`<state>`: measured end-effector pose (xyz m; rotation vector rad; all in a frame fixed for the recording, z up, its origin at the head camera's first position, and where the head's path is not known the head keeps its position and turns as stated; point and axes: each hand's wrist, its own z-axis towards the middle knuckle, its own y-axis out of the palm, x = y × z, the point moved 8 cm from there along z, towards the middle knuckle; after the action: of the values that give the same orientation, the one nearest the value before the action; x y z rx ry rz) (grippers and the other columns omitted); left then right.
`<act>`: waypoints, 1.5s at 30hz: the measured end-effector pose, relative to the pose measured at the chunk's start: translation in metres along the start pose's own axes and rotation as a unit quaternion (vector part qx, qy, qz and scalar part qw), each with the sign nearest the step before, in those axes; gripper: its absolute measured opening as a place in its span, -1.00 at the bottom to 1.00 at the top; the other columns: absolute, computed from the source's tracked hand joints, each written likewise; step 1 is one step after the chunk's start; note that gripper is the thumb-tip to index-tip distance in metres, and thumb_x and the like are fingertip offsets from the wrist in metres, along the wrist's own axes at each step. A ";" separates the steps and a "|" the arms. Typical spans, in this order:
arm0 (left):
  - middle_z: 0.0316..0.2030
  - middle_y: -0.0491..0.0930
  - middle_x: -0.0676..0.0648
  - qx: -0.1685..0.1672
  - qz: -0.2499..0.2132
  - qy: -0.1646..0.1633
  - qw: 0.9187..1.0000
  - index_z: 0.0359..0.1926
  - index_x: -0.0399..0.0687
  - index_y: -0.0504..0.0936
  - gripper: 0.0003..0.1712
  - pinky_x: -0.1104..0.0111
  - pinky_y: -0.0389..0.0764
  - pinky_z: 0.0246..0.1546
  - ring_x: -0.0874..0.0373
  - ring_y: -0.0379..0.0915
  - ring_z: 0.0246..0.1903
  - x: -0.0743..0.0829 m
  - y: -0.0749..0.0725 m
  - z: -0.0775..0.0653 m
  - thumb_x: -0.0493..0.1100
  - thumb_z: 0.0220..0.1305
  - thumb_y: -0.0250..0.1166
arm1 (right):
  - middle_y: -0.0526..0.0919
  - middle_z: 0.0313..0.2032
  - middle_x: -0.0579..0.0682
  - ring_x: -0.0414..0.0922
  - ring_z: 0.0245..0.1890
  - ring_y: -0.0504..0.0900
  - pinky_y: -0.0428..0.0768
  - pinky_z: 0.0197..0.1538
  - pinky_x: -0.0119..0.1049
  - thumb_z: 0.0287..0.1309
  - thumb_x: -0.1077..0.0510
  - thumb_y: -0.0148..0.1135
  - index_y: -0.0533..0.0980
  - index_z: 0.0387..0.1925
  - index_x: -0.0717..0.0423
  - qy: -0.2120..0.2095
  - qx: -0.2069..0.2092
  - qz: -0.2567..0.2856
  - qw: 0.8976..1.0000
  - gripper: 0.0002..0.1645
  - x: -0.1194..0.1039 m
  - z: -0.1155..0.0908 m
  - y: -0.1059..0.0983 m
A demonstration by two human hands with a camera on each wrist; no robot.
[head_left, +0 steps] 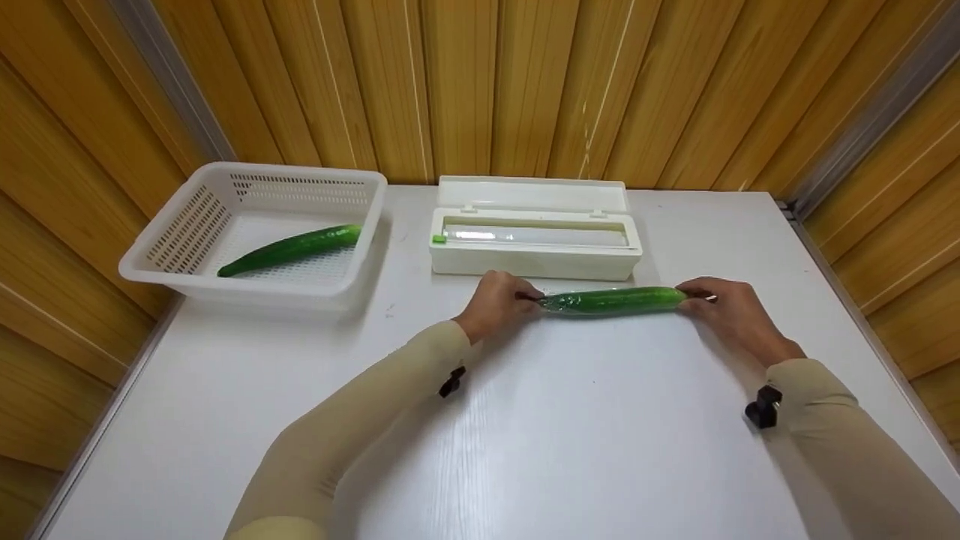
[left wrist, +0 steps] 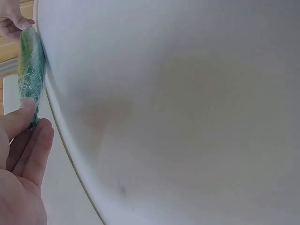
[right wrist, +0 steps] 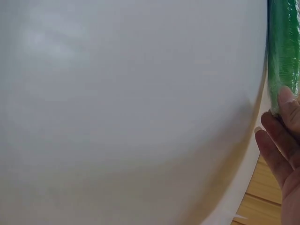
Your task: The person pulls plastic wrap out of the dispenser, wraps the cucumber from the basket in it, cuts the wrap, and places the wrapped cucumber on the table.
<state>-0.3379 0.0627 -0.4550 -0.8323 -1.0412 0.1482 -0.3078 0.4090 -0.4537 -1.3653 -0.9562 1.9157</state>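
A cucumber (head_left: 615,301) wrapped in clear cling film is stretched sideways between my two hands, in front of the white dispenser box. My left hand (head_left: 496,304) pinches its darker, narrow left end between thumb and fingers. At the paler right end, my right hand (head_left: 731,311) pinches the tip the same way. Wrinkled, shiny film shows around the cucumber (left wrist: 32,61) in the left wrist view. The right wrist view catches the thumb and fingers of the right hand (right wrist: 287,136) at the film-covered end.
Behind the hands stands a white cling film dispenser (head_left: 536,264), lid raised, with a film roll (head_left: 555,236) inside and a green slider (head_left: 439,239) at its left. A white plastic basket (head_left: 255,291) at the left holds another cucumber (head_left: 296,250). Wood-patterned walls (head_left: 525,90) border the white table (head_left: 600,450).
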 end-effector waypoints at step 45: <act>-0.19 0.83 -0.03 0.034 -0.088 -0.043 0.995 -0.12 -0.21 0.86 -0.86 0.62 0.56 -0.09 0.26 0.72 -0.13 0.045 0.088 0.074 -0.39 0.33 0.48 | 0.60 0.22 0.36 0.23 0.18 0.49 0.41 -0.06 -0.57 0.45 0.13 0.39 0.58 0.32 0.24 0.195 -0.006 0.016 0.981 -0.50 0.109 -0.047 -0.066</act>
<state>-0.3508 0.1853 -0.4647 -0.6740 -1.1799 0.0691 -0.2913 0.5431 -0.4662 -1.6917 -0.7549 1.5802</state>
